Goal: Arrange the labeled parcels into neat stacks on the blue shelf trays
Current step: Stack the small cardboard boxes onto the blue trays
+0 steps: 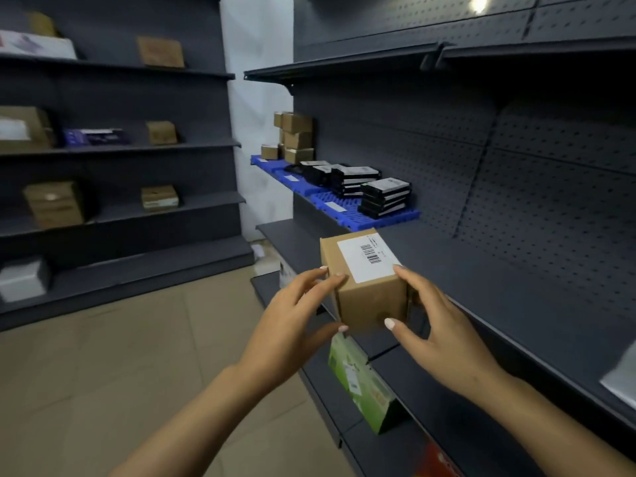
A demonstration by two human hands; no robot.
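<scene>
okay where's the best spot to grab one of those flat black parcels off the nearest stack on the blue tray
Probably the top parcel of the nearest black stack, by its long side edges, coming from the aisle side. It lies flat and uncovered on the blue tray, and the pegboard wall blocks the back.

Green box (pixel 359 383) on lower dark shelf (pixel 413 452).

The room around me is dim, lit from a ceiling glare (pixel 479 2) at top right (a blown-out white spot). Shelves bow at the edges; the left shelving (pixel 113 146) looks soft and blurred.
</scene>
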